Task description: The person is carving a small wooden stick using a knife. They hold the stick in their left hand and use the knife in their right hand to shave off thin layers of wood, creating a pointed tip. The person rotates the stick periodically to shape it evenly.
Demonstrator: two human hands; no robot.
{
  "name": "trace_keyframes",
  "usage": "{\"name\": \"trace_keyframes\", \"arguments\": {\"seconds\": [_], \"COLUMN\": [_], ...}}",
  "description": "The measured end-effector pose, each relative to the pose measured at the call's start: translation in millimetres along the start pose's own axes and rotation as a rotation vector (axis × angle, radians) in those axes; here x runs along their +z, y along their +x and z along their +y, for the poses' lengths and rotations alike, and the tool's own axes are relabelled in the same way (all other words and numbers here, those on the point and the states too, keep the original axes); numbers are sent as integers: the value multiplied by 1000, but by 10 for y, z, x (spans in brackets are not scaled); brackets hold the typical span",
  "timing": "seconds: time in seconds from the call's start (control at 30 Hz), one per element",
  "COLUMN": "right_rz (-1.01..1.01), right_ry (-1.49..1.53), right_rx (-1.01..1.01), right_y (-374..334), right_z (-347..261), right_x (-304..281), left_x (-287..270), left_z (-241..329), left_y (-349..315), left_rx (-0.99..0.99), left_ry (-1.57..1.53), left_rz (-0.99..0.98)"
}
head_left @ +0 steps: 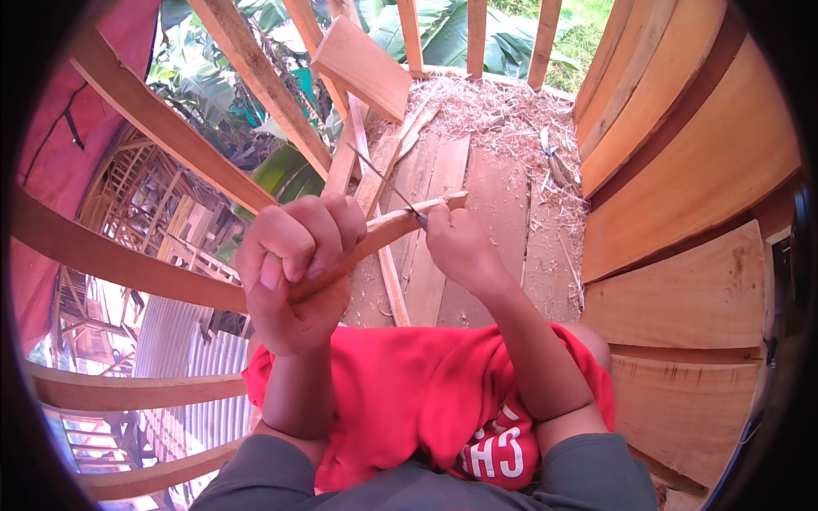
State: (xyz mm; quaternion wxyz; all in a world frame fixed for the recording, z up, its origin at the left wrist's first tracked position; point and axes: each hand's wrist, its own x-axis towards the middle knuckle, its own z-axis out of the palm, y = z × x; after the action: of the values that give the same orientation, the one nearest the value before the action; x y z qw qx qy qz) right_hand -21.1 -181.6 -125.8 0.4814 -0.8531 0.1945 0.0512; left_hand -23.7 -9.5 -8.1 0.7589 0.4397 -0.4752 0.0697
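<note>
My left hand [298,264] is closed around the near end of a wooden stick [383,232], which slants up and to the right above my lap. A pale, freshly cut strip runs along the stick's upper edge. My right hand [464,251] is closed on the handle of a knife [385,180], close to the stick's far end. Its thin dark blade points up and to the left, crossing the stick. Most of the handle is hidden by my fingers.
Wood shavings [511,119] lie heaped on the plank floor [494,204] ahead. A second knife-like tool [548,145] rests among them. Boards [362,68] and strips lean at the far left. Wooden slats [153,128] stand on the left; a plank wall [682,187] rises on the right.
</note>
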Motion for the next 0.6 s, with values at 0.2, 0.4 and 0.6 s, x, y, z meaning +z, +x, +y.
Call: {"name": "trace_keyframes", "arguments": {"seconds": [0.2,0.4,0.6], "right_rz": [9,-135,51], "right_ry": [112,198,-60], "right_rx": [154,16,-48], "right_y": [306,70,-271], "right_z": [553,128,-237], "right_x": [-13,-61,-29], "left_x": [-59,-135,-322], "left_z": [-76,-56,-27], "left_y": [26,21,-8], "left_rx": [32,-9,11], "left_ry": [-60,-64,-115], "left_rz": [-22,-69,-84]}}
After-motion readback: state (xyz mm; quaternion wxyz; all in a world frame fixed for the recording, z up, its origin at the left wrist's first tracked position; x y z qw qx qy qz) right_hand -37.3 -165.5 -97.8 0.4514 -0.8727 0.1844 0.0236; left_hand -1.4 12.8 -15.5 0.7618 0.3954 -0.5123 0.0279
